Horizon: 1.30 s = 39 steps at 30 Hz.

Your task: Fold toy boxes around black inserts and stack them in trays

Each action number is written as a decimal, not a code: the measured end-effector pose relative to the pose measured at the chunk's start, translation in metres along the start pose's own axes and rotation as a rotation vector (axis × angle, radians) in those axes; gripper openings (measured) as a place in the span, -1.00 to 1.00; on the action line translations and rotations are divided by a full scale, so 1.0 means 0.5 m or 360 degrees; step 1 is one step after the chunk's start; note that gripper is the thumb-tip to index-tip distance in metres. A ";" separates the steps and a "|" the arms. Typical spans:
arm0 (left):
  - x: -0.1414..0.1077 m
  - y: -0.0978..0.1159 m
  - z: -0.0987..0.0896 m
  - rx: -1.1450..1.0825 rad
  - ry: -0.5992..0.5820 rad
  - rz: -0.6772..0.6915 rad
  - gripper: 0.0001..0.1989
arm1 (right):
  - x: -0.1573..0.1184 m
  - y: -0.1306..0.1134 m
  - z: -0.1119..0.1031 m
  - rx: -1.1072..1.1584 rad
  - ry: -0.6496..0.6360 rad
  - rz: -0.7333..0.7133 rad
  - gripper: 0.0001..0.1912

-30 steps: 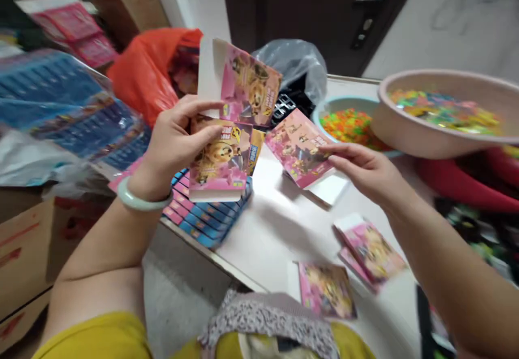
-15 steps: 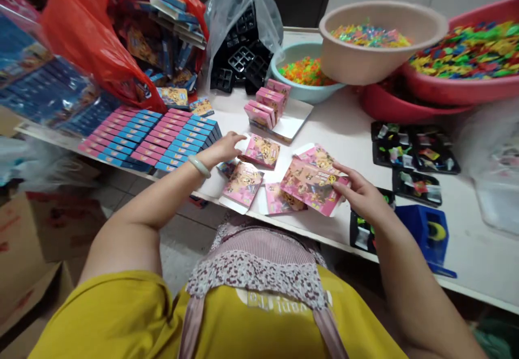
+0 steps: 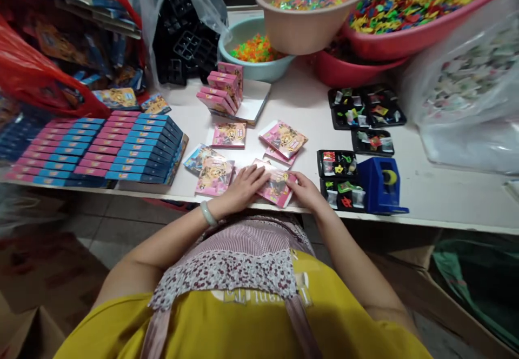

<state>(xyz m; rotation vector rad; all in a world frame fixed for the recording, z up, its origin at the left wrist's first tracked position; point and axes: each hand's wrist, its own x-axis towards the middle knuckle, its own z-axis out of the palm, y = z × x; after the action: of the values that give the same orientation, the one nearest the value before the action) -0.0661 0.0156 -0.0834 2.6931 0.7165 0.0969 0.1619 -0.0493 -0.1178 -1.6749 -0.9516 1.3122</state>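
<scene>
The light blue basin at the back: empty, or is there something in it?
Not empty: orange and green pieces show inside the light blue basin; how deep they go, I cannot tell.

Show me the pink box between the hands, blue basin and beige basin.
Pink box (image 3: 277,187), head view: printed face.
Blue basin (image 3: 260,71), head view: outer wall.
Beige basin (image 3: 306,33), head view: outer wall.

Pink cartoon-print carton (image 3: 276,190): 1 thin, rectangular piece
Printed face: turned up, pink with a darker brownish patch toward the middle; lettering too small to read
Carton edge: a white strip shows along the right end
Carton pose: lying low and nearly flat, turned askew, its upper-left part covered
Carton place: left of the blue tape dispenser (image 3: 378,187), well apart from it
</scene>
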 end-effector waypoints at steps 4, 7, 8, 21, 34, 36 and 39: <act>0.006 -0.067 -0.043 0.0101 -0.0029 -0.0101 -0.41 | 0.061 -0.031 0.051 0.0092 -0.0001 -0.0007 -0.54; 0.004 -0.091 -0.071 0.0194 0.0005 -0.0257 -0.40 | 0.093 -0.063 0.090 0.0135 -0.0028 -0.0018 -0.57; 0.001 -0.091 -0.077 0.0223 0.0037 -0.0324 -0.38 | 0.095 -0.071 0.095 0.0144 -0.0042 -0.0024 -0.57; 0.024 0.076 0.008 0.0138 0.0204 0.0173 -0.51 | -0.090 -0.017 -0.013 -0.0318 0.0194 -0.0216 -0.42; 0.102 0.074 0.003 0.0275 0.0055 -0.0088 -0.37 | -0.185 0.018 -0.194 -0.1727 0.0373 -0.0442 -0.75; 0.100 0.068 0.001 0.0284 0.0052 -0.0097 -0.34 | -0.174 0.020 -0.167 -0.1656 0.0396 -0.0451 -0.73; 0.092 0.059 -0.002 0.0321 0.0050 -0.0084 -0.36 | -0.155 0.016 -0.131 -0.1503 0.0360 -0.0520 -0.69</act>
<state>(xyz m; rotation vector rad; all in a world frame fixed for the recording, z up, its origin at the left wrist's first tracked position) -0.0123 0.0144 -0.0734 2.8666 0.8480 0.0568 0.2123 -0.1312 -0.0849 -2.1378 -1.7684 0.4220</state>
